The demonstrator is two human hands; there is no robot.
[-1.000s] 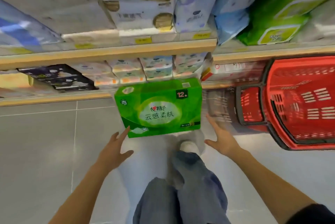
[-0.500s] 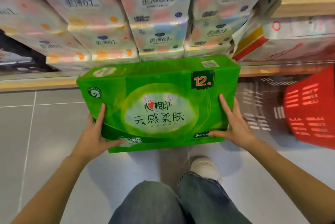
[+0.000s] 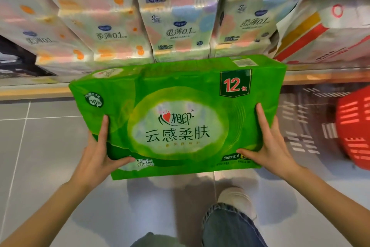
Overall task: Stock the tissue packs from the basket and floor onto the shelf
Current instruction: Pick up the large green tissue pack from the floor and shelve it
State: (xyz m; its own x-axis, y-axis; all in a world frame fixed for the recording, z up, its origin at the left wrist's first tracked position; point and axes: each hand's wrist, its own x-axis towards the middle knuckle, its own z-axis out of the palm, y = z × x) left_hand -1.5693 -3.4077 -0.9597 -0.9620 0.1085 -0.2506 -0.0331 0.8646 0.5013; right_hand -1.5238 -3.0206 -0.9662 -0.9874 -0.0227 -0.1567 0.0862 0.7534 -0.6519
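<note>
The left hand [image 3: 98,156] grips the left end of the green tissue pack [image 3: 180,94]. Its forefinger [image 3: 103,132] lies straight up the front face and its thumb [image 3: 122,161] is spread wide along the lower edge; the other fingers are hidden behind the pack. The right hand [image 3: 270,146] holds the right end the same way, with forefinger [image 3: 261,124] straight up, thumb [image 3: 246,152] pointing inward, and the remaining fingers wrapped out of sight.

Between the two hands the pack is a long soft block in glossy, slightly creased green plastic film. It has a pale oval panel with dark characters, a red heart logo and a dark badge reading 12 above the right forefinger.

Beyond the fingertips, the pack's top edge sits at the wooden lip of the lowest shelf [image 3: 320,77], where pastel-printed film packs [image 3: 176,26] stand in stacked rows. Whether the pack's base touches the grey tiled floor [image 3: 40,146] cannot be told. Right of the right hand is a red slotted plastic basket [image 3: 354,126], and below the wrists are a pale shoe [image 3: 238,200] and blue jeans [image 3: 230,226]
</note>
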